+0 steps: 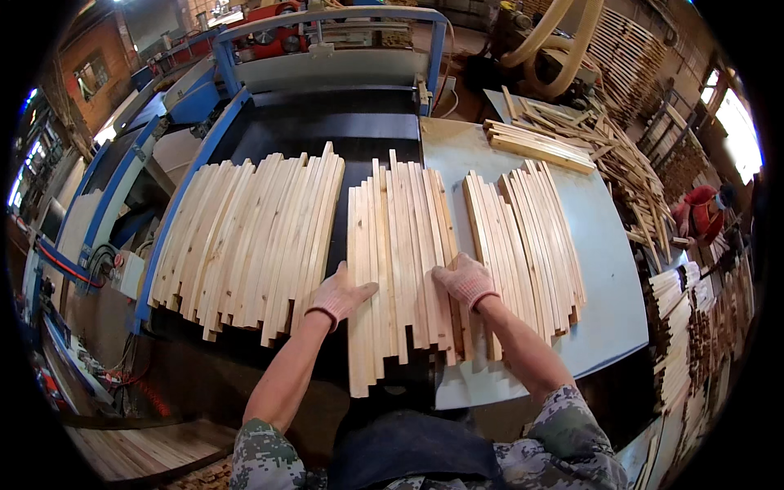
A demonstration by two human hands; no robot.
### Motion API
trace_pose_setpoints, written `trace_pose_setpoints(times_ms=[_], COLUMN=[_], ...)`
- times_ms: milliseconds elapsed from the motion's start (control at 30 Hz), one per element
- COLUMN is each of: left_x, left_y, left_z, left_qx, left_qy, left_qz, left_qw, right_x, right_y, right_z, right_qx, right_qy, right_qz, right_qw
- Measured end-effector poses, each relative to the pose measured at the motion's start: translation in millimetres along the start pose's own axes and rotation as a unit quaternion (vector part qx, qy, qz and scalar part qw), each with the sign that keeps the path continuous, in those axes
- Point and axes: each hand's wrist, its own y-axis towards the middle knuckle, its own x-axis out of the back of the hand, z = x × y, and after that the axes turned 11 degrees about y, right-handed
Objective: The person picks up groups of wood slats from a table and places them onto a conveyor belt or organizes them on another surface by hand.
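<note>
A middle bundle of pale wooden strips lies side by side between my hands, its ends uneven. My gloved left hand presses its left side, thumb over the top and fingers down along the edge. Against the right side, my gloved right hand grips in the same way, its thumb resting on the strips. The undersides of both hands' fingers are hidden. A wider row of strips lies left of my left hand on a black conveyor belt. Right of my right hand sits another group of strips.
The right-hand group rests on a pale sheet-topped table. At its far edge lies a small stack of strips. Loose scrap wood heaps beyond. A blue machine frame spans the belt. A person in red is at far right.
</note>
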Motion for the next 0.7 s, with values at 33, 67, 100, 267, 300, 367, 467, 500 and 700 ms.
trace_pose_setpoints(times_ms=[33,67,100,267,300,367,467,500,700], left_x=[22,40,40,40,34,9,-2,-6,-24], left_y=[-3,0,-2,-18,-19,-8,-14,-12,-9], left_z=[-7,-6,-2,5,10,21,14,13,15], left_qx=[0.008,0.009,-0.007,-0.111,-0.143,-0.151,-0.139,-0.137,-0.134], left_qy=[0.08,0.128,0.141,0.163,0.171,0.195,0.209,0.208,0.255], left_qz=[0.047,0.124,0.042,-0.147,-0.156,-0.166,-0.14,-0.146,-0.178], left_qw=[0.996,0.984,0.989,0.969,0.962,0.955,0.958,0.957,0.941], right_x=[-2,-7,-11,-32,-38,-52,-50,-48,-35], right_y=[-1,-1,-1,-5,-8,-8,-4,-5,12], right_z=[3,4,6,15,20,21,20,23,24], right_qx=[-0.008,-0.008,-0.012,0.032,0.057,0.046,0.043,0.042,0.071], right_qy=[0.003,0.013,0.007,0.006,0.017,0.006,-0.028,-0.028,-0.019], right_qz=[-0.003,-0.003,-0.02,-0.004,0.019,-0.001,0.015,0.021,0.021], right_qw=[1.0,1.0,1.0,0.999,0.998,0.999,0.999,0.998,0.997])
